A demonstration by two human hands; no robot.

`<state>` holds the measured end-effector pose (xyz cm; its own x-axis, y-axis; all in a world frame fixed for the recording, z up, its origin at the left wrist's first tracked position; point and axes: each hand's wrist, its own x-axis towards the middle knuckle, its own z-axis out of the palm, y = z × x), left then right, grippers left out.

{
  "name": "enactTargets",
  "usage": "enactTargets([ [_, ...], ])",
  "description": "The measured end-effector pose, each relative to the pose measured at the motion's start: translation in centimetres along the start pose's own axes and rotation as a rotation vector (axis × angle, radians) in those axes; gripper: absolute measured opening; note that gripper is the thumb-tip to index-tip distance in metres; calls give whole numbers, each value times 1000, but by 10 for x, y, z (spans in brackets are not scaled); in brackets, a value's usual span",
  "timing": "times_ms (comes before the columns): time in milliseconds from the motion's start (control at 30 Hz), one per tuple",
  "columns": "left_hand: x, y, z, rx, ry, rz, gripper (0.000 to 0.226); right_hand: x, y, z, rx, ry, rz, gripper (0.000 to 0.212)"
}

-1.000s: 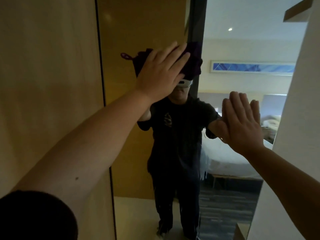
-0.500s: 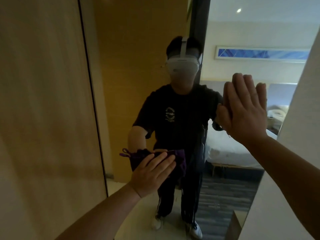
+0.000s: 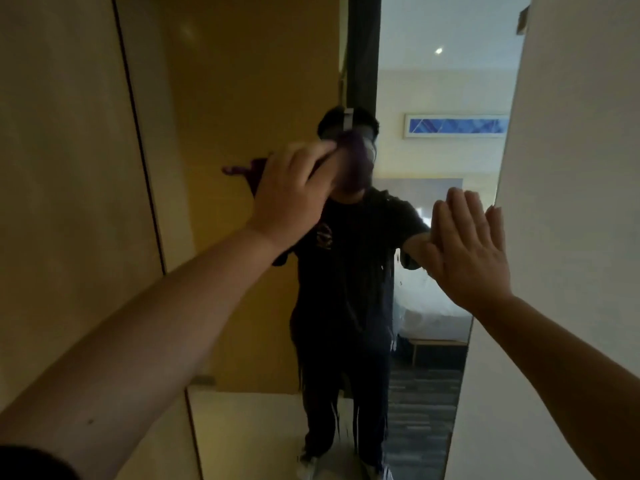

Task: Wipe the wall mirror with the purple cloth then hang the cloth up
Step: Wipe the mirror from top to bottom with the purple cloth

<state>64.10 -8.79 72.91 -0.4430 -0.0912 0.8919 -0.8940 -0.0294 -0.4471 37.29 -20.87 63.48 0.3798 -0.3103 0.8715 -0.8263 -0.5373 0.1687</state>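
Left fingers (image 3: 313, 157) lay spread and nearly flat over the purple cloth (image 3: 349, 161), pressing it to the wall mirror (image 3: 263, 81) rather than gripping it; motion blur hid whether any fingertip curled round an edge. The left hand (image 3: 294, 188) sat high on the glass, about level with the reflected head, with a loop or corner of cloth trailing out to its left. Right fingers (image 3: 460, 216) were straight and together, holding nothing; the right hand (image 3: 467, 251) was raised palm-forward at the mirror's right edge, seemingly braced on the glass, beside the white wall (image 3: 571, 202).

Risks, as judged: the cloth was held by pressure alone — a lapse mid-stroke could let it slide out and drop to the floor. The bare right palm might leave prints on glass meant to be clean. Streaks showed on the lower right of the mirror, and fast strokes could miss them.

Against half a second before: the left hand and cloth had climbed from about waist height in the reflection up to head height; the right hand had barely shifted — same flat, open pose
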Motion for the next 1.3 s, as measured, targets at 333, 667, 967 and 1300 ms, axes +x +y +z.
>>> enactTargets([
  [333, 4, 33, 32, 111, -172, 34, 51, 3, 9, 27, 35, 280, -94, 62],
  [667, -224, 127, 34, 49, -339, 172, 55, 3, 8, 27, 57, 290, -75, 59],
  [967, -187, 124, 22, -81, -323, 106, 30, 0, 9, 2, 181, 116, -35, 55],
  [1300, 69, 70, 44, -3, 7, -121, 37, -3, 96, -1, 128, -6, 164, 66],
])
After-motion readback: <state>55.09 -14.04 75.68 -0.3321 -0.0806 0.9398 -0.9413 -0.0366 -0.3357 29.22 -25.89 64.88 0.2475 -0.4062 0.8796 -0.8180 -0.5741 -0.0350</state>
